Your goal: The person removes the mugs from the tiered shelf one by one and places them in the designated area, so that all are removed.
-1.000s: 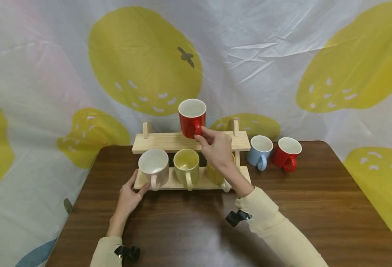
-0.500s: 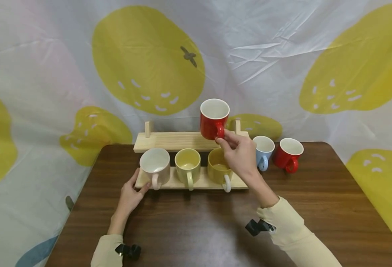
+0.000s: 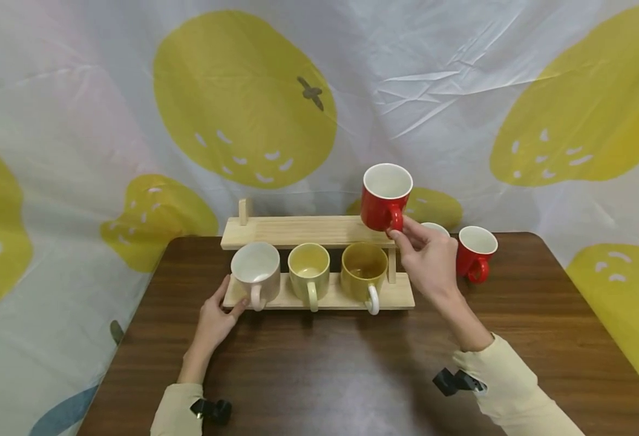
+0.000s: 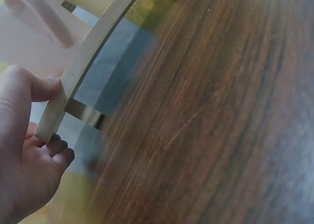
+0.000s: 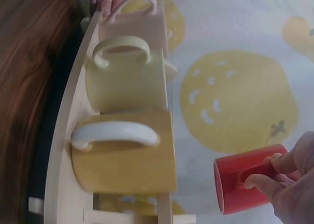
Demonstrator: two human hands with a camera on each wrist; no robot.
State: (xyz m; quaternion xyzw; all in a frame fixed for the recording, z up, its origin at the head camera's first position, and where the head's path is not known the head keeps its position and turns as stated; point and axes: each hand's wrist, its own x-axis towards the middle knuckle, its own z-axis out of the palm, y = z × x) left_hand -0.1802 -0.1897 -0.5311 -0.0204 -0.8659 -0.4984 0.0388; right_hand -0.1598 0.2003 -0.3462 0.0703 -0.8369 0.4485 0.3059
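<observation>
By its handle, my right hand (image 3: 432, 260) holds a red mug (image 3: 376, 209) with a white inside. The mug is upright, raised near the right end of the upper shelf of a two-tier wooden rack (image 3: 303, 230). My left hand (image 3: 214, 321) grips the left end of the lower shelf; in the left wrist view the thumb presses on top of the shelf board (image 4: 73, 76) and the fingers curl underneath. On that shelf stand a pale pink mug (image 3: 269, 289), a pale yellow mug (image 3: 302, 289) and a mustard mug (image 5: 122, 170) with a white handle.
Right of the rack, a second red mug (image 3: 466, 257) stands on the dark wooden table (image 3: 319, 363). Beside it a light blue mug (image 3: 435, 227) is mostly hidden behind my right hand. A fruit-print cloth (image 3: 352, 91) hangs behind the table.
My right hand has carried the red mug rightward along the upper shelf, from its middle to its right end, now covering the light blue mug. The left hand keeps its place.
</observation>
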